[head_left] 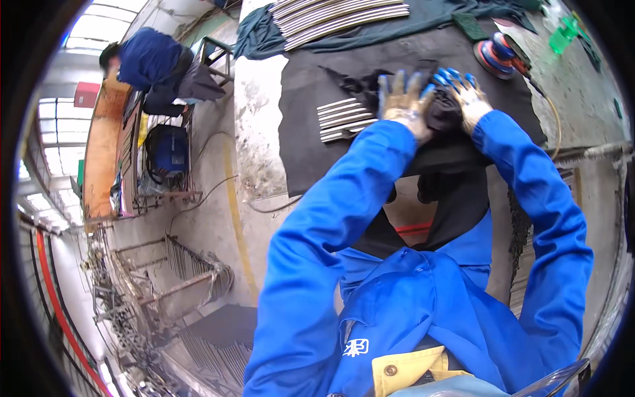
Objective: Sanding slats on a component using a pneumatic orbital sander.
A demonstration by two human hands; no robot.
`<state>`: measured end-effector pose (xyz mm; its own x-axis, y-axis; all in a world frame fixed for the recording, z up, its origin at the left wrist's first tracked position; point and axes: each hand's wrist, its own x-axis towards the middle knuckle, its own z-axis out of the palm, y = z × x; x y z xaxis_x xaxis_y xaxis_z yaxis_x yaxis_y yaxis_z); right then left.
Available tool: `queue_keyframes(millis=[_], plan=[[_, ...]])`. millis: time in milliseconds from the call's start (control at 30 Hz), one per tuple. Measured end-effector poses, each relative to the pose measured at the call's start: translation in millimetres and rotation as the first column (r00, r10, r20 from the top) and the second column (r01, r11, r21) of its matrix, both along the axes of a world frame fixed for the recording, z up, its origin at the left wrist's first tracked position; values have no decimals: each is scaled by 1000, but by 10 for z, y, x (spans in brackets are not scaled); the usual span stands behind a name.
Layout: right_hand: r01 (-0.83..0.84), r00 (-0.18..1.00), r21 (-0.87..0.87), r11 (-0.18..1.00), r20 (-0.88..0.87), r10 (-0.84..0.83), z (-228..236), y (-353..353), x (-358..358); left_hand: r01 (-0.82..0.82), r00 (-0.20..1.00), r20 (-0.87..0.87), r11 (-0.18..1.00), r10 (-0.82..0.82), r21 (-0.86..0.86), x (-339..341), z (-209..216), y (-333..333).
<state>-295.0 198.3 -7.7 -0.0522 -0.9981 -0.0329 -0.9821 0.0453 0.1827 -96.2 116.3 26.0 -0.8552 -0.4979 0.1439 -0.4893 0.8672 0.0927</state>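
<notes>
My left hand (pixel 405 106), in a pale glove with bluish fingertips, lies palm down with its fingers stretched forward on a crumpled black cloth. Beside it, my right hand (pixel 468 100), gloved alike, reaches over the bunched black cloth (pixel 444 114), fingers apart and blue-tipped. Neither hand's fingers wrap round the cloth, though the thumbs are partly hidden. Just left of my left wrist, several short metal strips (pixel 340 118) lie side by side on a black mat (pixel 307 155). My left sleeve partly covers them.
A red and blue sander (pixel 496 58) stands right of my hands, its hose trailing down the bench. Longer metal strips (pixel 340 16) rest on dark green fabric at the back. A green bottle (pixel 563 34) stands far right. Someone in dark blue (pixel 155 59) bends over at left.
</notes>
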Motion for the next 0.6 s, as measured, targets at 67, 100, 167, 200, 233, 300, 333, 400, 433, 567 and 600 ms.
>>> queue_keyframes(millis=[67,100,167,200,233,300,333,400,433,567,600], plan=[[-3,1000,13,1000,10,3,64,-6,96,-15,1000,21,1000,15,4,155,21,-91],[16,1000,30,999,15,-16,147,25,116,-7,999,37,1000,7,11,229,45,-129],[59,998,65,996,25,-61,249,46,155,13,997,70,999,-15,29,400,88,-208],[62,998,64,996,22,-64,274,44,140,-30,997,73,1000,29,7,527,116,-262],[68,997,64,996,29,-70,282,43,141,-70,994,78,997,71,-13,726,96,-339],[75,996,66,995,45,-79,298,51,152,-147,984,84,986,154,-83,1125,-6,-537],[79,995,63,995,56,-82,300,50,155,-191,975,100,979,197,-67,1312,8,-620],[62,996,60,996,63,-66,310,-10,222,-260,965,-37,959,258,-115,1794,-288,-910],[69,996,65,995,60,-73,296,0,189,-251,968,-35,961,248,-119,1919,-228,-1001],[83,994,69,994,64,-87,259,27,150,-439,899,41,896,437,66,2348,42,-1125],[88,994,70,994,63,-92,262,30,139,-462,881,-23,869,473,176,2410,113,-1092]])
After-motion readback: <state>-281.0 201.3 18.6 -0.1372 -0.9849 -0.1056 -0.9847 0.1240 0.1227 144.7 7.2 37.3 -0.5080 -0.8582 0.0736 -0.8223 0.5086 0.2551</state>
